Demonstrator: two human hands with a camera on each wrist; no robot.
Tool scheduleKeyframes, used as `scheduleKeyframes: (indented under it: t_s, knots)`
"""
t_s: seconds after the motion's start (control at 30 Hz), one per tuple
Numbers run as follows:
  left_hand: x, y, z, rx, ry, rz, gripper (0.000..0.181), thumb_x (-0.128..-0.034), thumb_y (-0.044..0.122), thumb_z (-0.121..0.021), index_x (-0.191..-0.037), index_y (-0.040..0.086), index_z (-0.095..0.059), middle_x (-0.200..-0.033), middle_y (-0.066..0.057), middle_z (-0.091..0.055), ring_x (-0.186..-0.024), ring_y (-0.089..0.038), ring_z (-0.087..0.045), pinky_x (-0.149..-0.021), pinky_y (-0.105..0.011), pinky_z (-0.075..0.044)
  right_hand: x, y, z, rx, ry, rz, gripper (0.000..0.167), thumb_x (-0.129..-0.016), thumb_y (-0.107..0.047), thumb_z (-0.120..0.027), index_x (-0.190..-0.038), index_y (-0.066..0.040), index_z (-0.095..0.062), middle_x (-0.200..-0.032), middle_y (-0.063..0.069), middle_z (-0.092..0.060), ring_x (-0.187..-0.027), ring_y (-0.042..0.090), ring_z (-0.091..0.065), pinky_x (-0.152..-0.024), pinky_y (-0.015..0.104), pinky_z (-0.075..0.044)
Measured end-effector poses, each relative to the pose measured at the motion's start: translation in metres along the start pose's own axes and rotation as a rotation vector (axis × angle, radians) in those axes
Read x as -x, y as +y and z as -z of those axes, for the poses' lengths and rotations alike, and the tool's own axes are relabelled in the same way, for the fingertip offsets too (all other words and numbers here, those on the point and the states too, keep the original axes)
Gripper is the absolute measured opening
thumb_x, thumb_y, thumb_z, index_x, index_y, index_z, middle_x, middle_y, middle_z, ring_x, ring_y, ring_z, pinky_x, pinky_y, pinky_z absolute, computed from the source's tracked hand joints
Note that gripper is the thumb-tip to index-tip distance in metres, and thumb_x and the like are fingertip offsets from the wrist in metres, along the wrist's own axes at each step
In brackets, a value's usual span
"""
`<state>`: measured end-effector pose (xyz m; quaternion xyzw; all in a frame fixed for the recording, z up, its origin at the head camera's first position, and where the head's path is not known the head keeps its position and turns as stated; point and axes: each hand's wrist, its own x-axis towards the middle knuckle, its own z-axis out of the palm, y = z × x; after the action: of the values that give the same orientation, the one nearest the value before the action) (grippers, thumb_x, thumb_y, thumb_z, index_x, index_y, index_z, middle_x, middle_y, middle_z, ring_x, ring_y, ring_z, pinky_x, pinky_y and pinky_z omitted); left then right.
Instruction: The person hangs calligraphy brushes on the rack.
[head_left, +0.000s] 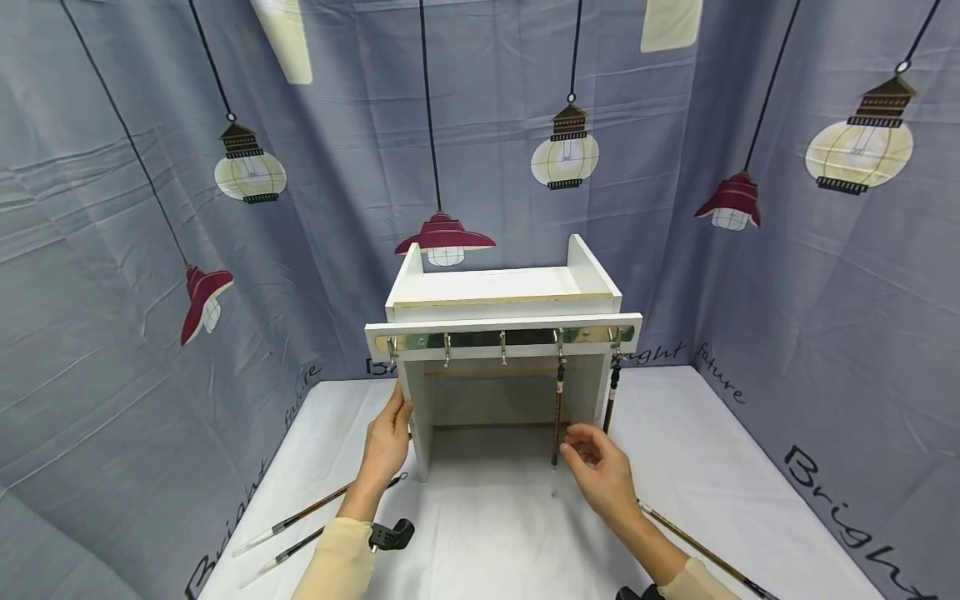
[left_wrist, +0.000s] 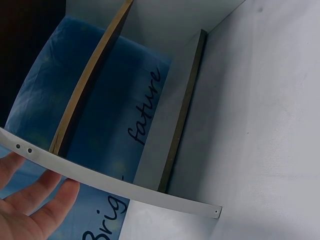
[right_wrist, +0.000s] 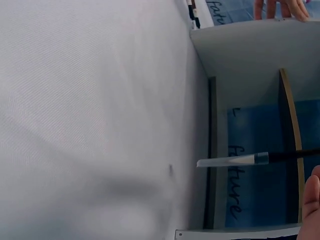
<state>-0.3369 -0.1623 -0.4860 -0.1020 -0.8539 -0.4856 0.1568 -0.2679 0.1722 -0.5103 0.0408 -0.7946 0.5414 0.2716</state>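
Note:
A white wooden shelf unit [head_left: 504,287] stands on the table, with a row of metal hooks [head_left: 503,347] along its front rail [head_left: 465,327]. My left hand [head_left: 387,437] rests against the outer side of its left panel [head_left: 420,425]; fingertips [left_wrist: 67,192] show beside the panel edge in the left wrist view. From a hook on the right hangs a paintbrush [head_left: 558,400], its clear-capped bristle end [right_wrist: 232,160] downward. Beside its lower part is my right hand [head_left: 600,467], fingers loosely bent and apparently apart from it. Another paintbrush [head_left: 612,392] hangs from the rightmost hook.
Two paintbrushes with clear caps, an upper one [head_left: 307,510] and a lower one [head_left: 288,550], lie on the white tabletop [head_left: 480,533] at the left. One more brush [head_left: 697,546] lies at the right. A patterned blue-grey curtain [head_left: 337,275] surrounds the table.

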Motion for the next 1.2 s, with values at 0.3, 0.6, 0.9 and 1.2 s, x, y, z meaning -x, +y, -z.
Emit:
scheduleKeyframes:
  t_s: [0.3, 0.6, 0.9, 1.2]
  knots:
    - [0.001, -0.001, -0.001, -0.010, -0.007, 0.000, 0.056, -0.1127, 0.041, -0.039, -0.165, 0.028, -0.024, -0.162, -0.010, -0.041, -0.139, -0.039, -0.052, -0.104, -0.057, -0.053, 0.006, 0.012, 0.007, -0.033, -0.014, 0.037, 0.026, -0.089, 0.000, -0.078, -0.111, -0.010, -0.071, -0.101, 0.008, -0.075, -0.087, 0.003, -0.067, -0.073, 0.013, -0.052]
    - [0.000, -0.001, -0.001, -0.013, -0.007, 0.008, 0.056, -0.1127, 0.040, -0.039, -0.165, 0.027, -0.024, -0.162, -0.010, -0.042, -0.140, -0.039, -0.052, -0.104, -0.056, -0.053, 0.012, 0.022, 0.018, 0.017, -0.037, 0.052, 0.029, -0.088, 0.003, -0.078, -0.115, -0.006, -0.070, -0.100, 0.007, -0.074, -0.090, 0.001, -0.067, -0.074, 0.016, -0.055]
    - [0.000, -0.003, -0.001, 0.008, -0.007, 0.001, 0.056, -0.1131, 0.037, -0.040, -0.165, 0.024, -0.025, -0.162, -0.013, -0.041, -0.136, -0.041, -0.055, -0.094, -0.051, -0.060, 0.019, 0.028, 0.029, 0.038, -0.049, 0.095, 0.031, -0.089, 0.002, -0.079, -0.116, -0.010, -0.071, -0.098, 0.008, -0.074, -0.089, 0.004, -0.069, -0.071, 0.016, -0.055]
    - [-0.001, -0.002, 0.001, 0.014, -0.005, 0.005, 0.055, -0.1131, 0.037, -0.040, -0.165, 0.026, -0.025, -0.162, -0.011, -0.042, -0.134, -0.041, -0.057, -0.090, -0.048, -0.062, 0.024, 0.038, 0.042, 0.119, -0.069, 0.096, 0.035, -0.088, -0.002, -0.081, -0.121, -0.006, -0.070, -0.101, 0.006, -0.074, -0.089, 0.004, -0.068, -0.070, 0.019, -0.057]
